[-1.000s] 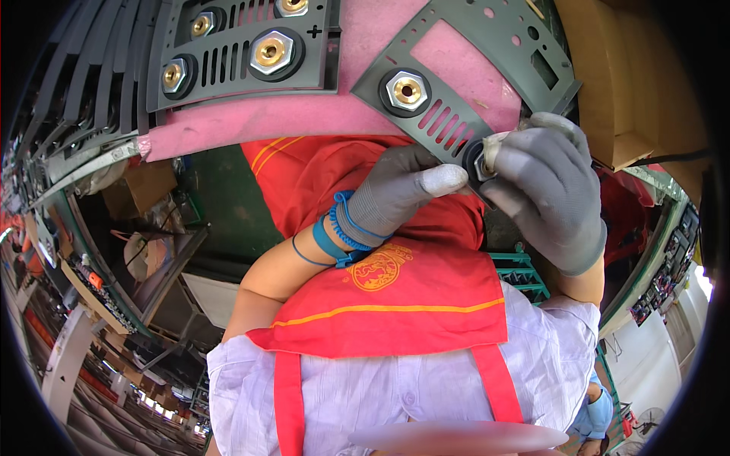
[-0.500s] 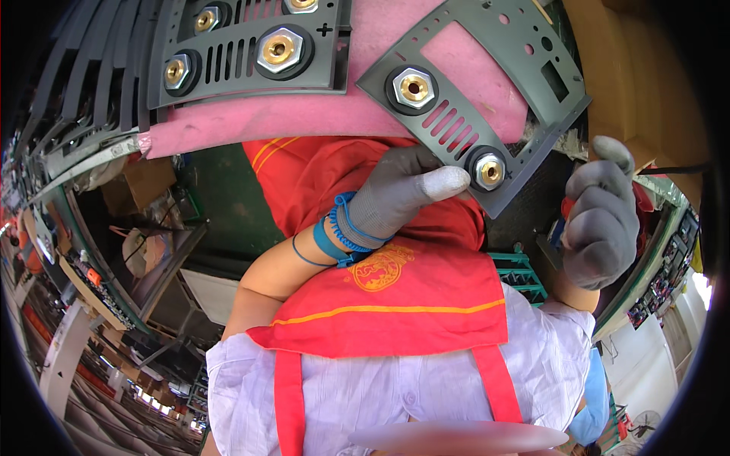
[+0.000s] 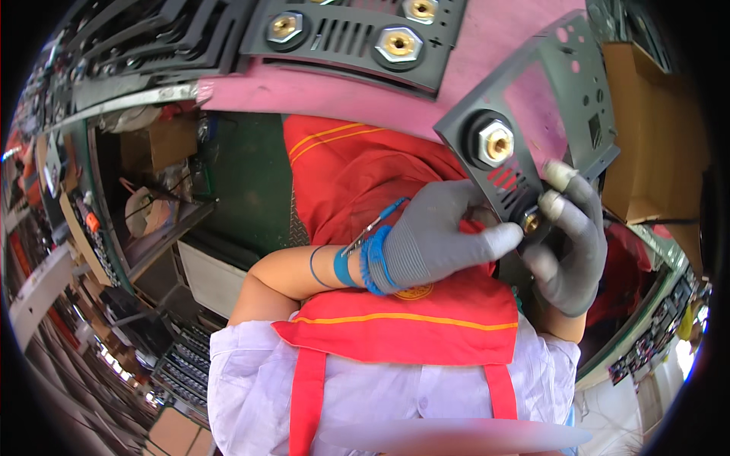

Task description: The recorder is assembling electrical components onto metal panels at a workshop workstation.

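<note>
A dark grey metal panel (image 3: pixel 487 99) with slots, round holes and cut-outs is tilted over the table's near edge. My left hand (image 3: pixel 441 235), in a grey glove, holds its near corner, thumb along the edge. Near the panel's left corner sits a large silver hex nut (image 3: pixel 484 143) around a brass fitting, on a black washer. A second brass fitting (image 3: pixel 530 223) is at the near corner, partly covered by fingers. My right hand (image 3: pixel 570 258), also gloved, curls around this fitting, thumb below and fingertips above.
Another grey panel (image 3: pixel 350 61) with several nut-and-brass fittings lies on the pink table cover (image 3: pixel 304 93). Dark metal parts (image 3: pixel 152 45) are stacked at the far left. An open cardboard box (image 3: pixel 639 144) stands at the right. A shelf (image 3: pixel 163 235) is below left.
My right hand has come in from the right to the panel's near fitting. The held panel has tilted and shifts right and down in view, as does the panel on the table.
</note>
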Action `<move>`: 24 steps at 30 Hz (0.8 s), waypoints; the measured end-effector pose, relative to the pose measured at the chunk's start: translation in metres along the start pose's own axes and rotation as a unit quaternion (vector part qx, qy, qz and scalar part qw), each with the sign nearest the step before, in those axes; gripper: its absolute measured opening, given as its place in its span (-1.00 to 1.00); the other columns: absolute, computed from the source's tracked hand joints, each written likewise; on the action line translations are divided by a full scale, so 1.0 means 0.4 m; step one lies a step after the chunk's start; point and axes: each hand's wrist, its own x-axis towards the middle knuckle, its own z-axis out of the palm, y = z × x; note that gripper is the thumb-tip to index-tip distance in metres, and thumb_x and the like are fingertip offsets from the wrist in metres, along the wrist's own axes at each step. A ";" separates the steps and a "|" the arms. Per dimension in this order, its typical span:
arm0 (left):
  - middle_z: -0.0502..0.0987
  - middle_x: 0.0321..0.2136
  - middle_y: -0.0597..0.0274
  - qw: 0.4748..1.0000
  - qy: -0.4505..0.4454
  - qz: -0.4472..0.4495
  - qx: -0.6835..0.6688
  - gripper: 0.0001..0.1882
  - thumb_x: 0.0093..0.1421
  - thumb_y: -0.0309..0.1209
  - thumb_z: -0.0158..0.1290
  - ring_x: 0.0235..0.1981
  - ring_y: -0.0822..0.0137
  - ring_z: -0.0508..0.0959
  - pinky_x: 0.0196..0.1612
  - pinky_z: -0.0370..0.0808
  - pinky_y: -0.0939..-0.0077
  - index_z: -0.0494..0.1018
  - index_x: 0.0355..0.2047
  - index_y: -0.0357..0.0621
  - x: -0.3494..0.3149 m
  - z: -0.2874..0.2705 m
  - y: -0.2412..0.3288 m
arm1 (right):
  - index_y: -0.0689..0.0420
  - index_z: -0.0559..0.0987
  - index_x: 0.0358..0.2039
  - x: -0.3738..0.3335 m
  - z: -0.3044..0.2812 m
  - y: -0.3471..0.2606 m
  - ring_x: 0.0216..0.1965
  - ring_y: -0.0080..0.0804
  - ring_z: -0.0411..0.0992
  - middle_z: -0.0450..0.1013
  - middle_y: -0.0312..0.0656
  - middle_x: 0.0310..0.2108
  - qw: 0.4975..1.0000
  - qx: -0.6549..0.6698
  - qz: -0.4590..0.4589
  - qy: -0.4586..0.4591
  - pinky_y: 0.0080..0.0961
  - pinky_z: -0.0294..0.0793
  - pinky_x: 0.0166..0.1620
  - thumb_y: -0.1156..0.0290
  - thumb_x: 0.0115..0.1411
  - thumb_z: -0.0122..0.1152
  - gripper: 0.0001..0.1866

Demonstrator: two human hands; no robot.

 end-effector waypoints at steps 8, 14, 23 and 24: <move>0.53 -0.42 0.17 0.975 0.150 0.125 0.107 -0.69 0.20 -0.30 0.01 -0.35 0.45 0.48 -0.26 0.43 0.51 0.44 -0.19 -0.33 -0.048 -0.081 0.138 | -0.07 0.49 0.03 0.228 0.055 -0.069 -0.14 -0.11 0.37 0.40 -0.11 -0.16 0.952 -0.278 -0.130 -0.004 -0.24 0.24 0.00 0.29 -0.09 0.28 -0.43; 0.57 -0.42 0.10 0.839 0.323 0.225 0.376 -0.64 0.25 -0.28 -0.13 -0.44 0.38 0.53 -0.31 0.43 0.54 0.51 -0.25 -0.37 -0.129 -0.117 0.168 | -0.10 0.48 0.02 0.353 0.128 -0.041 0.04 -0.14 0.30 0.36 -0.13 0.00 0.967 -0.217 -0.136 0.008 -0.13 0.13 0.13 0.10 -0.04 0.29 -0.44; 0.57 -0.45 -0.01 0.885 0.126 0.285 0.346 -0.69 0.21 -0.31 -0.05 -0.48 0.28 0.55 -0.37 0.47 0.51 0.51 -0.44 -0.36 -0.069 -0.013 0.162 | 0.20 0.53 -0.31 0.015 -0.167 0.065 -0.18 -0.22 0.46 0.47 -0.06 -0.14 0.799 -0.257 -0.134 0.526 -0.37 0.47 -0.14 0.46 0.10 0.15 -0.86; 0.57 -0.43 0.00 0.878 0.106 0.278 0.375 -0.76 0.18 -0.38 -0.03 -0.44 0.25 0.56 -0.34 0.48 0.49 0.51 -0.42 -0.35 -0.045 0.005 0.162 | 0.24 0.51 -0.31 -0.050 -0.205 0.091 -0.21 -0.25 0.46 0.45 -0.01 -0.17 0.704 -0.297 -0.196 0.615 -0.38 0.48 -0.13 0.55 0.13 0.04 -0.88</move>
